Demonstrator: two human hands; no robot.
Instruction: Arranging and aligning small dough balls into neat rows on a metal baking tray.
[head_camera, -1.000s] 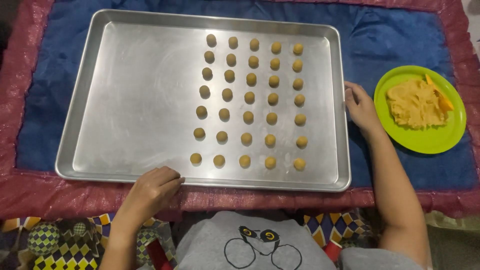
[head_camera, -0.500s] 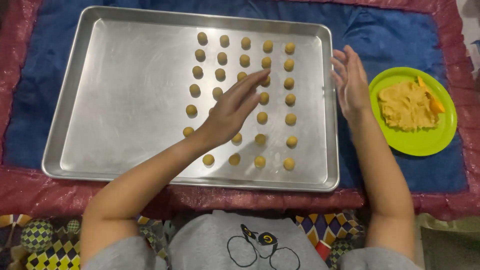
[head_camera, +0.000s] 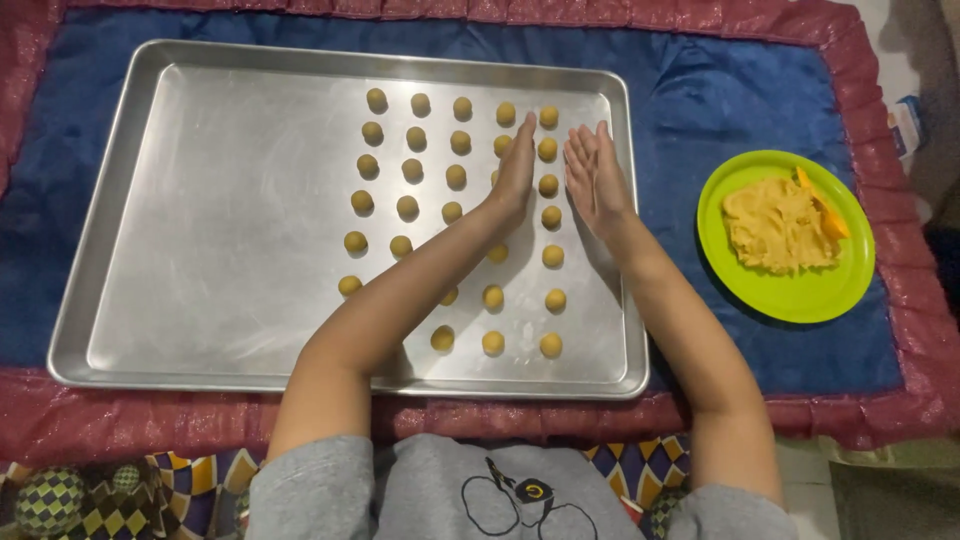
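Dough balls lie in rows on the right half of a metal baking tray, directly under and around both hands. Left hand and right hand stand on edge above the tray, palms facing each other with a narrow gap between – fingers straight and together, gripping nothing that can be seen. 1 column of balls shows in that gap.

Tray rests on a blue cloth with a shiny dark red border, probably on the floor. To the right, near the right forearm, sits a round green plate with a flat lump of yellow dough.

Balls are small, round, tan; the tray is smooth and dull silver.
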